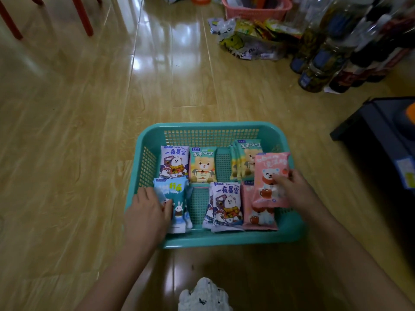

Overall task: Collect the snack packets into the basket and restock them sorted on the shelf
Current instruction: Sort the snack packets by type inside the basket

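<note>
A teal plastic basket [211, 127] stands on the wooden floor and holds several cartoon packets. My left hand [147, 212] grips a blue rabbit packet [177, 198] standing at the basket's near left. My right hand [292, 187] holds a pink bear packet [268, 176] tilted above the basket's right side, over another pink packet [258, 217]. Purple packets lie at the back left [174, 161] and near middle [225, 206]. Green bear packets lie at the back middle [202, 163] and back right [246, 158].
A heap of loose snack packets [247, 39] lies on the floor at the back, in front of a pink basket [256, 7]. Bottles [325, 57] stand at the back right. A dark shelf unit [386, 135] sits at the right. Red chair legs [83, 16] are at top left.
</note>
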`<state>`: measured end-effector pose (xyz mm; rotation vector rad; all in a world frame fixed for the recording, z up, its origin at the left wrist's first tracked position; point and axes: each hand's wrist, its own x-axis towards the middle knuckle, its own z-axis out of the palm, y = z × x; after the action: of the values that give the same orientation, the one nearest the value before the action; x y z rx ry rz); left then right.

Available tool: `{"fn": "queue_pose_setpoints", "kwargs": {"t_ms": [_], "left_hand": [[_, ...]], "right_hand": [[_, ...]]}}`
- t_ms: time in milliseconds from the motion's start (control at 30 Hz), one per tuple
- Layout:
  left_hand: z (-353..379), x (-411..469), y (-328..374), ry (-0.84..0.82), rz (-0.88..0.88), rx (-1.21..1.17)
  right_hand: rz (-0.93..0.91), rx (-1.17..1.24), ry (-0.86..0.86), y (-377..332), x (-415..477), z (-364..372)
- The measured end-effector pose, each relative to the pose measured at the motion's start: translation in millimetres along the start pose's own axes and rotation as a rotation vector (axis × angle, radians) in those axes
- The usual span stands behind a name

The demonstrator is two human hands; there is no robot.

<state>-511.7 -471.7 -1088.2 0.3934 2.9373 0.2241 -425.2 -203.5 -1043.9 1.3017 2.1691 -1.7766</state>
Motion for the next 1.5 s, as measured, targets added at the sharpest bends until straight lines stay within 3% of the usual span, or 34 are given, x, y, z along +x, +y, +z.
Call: {"fn": "queue_pose_setpoints", "kwargs": {"t_ms": [200, 500, 567, 700, 833, 967, 1200, 1500], "left_hand": [[-15.8, 11.4, -0.5, 0.105, 0.152, -0.055], [-17.4, 22.0, 4.5, 0.172, 0.164, -0.152], [-17.6, 26.2, 4.3, 0.169, 0.148, -0.175], [-21.5, 41.1, 5.0, 0.142, 0.128, -0.267], [-15.5, 70.0, 9.3, 0.023, 0.04, -0.277], [-4.1, 100.6, 17.3, -0.191, -0.086, -0.277], [13.3, 120.7, 20.3, -0.197, -0.137, -0.226], [17.3, 126.0, 21.4, -0.169, -0.172, -0.234]], "right_hand": [[0.111, -0.197, -0.085, 37.0, 0.8, 14.5], [-0.024, -1.079, 0.015, 25.1, 2.9, 8.3], [-0.041, -1.175, 0.052, 9.0, 1.1, 7.2], [-0.238, -0.911, 0.093, -17.2, 3.7, 19.9], [-0.329, -0.736, -0.06, -30.4, 30.6, 65.7], [-0.276, -0.754, -0.158, -36.3, 61.0, 106.1], [-0.122, -0.784, -0.114, -29.7, 91.6, 142.3], [-0.115, -0.822, -0.055, -20.0, 89.3, 155.4]]}}
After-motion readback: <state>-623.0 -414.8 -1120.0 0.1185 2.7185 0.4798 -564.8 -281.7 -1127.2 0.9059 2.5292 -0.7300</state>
